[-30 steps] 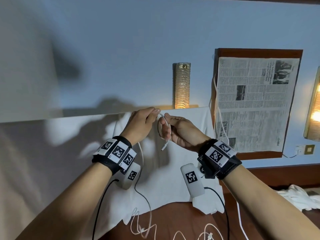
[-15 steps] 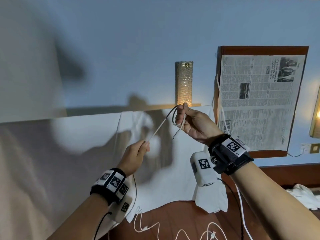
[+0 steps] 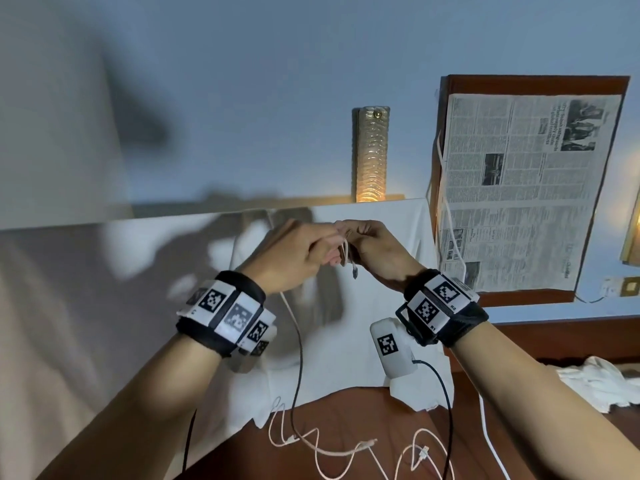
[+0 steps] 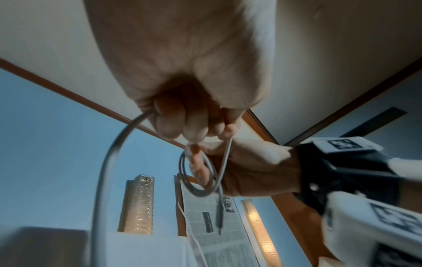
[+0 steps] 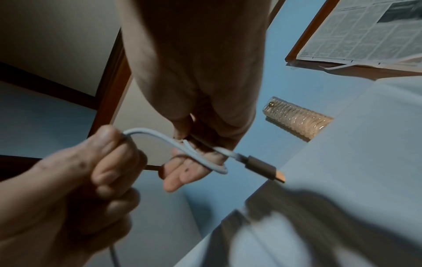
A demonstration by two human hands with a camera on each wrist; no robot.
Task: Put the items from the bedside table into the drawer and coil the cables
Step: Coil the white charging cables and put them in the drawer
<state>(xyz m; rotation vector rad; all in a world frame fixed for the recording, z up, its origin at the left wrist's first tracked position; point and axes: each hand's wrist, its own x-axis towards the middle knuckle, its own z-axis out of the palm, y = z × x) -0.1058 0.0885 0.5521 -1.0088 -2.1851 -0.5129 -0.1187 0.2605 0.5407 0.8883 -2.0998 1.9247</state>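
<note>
The white cable (image 3: 298, 344) was up in the air between the two hands, in front of the white sheet (image 3: 349, 355). A small loop of it hung round the fingers (image 4: 199, 168) of the right hand (image 3: 377, 251), which were curled through the coil and held it, with the plug (image 5: 262, 165) sticking out past them. The left hand (image 3: 294, 261) was pressed close against the right, pinching the cable just beside the loop, its other fingers clenched. From there the cable dropped below the left wrist and trailed onto the brown wooden top (image 3: 349, 417), where more white cables (image 3: 420, 453) lay in loose bends. Both wrists wore black bands with printed square markers. On the blue wall (image 3: 277, 81) behind were a lit wall lamp (image 3: 371, 154) and a wooden board (image 3: 533, 81) covered with a newspaper (image 3: 519, 192).
</note>
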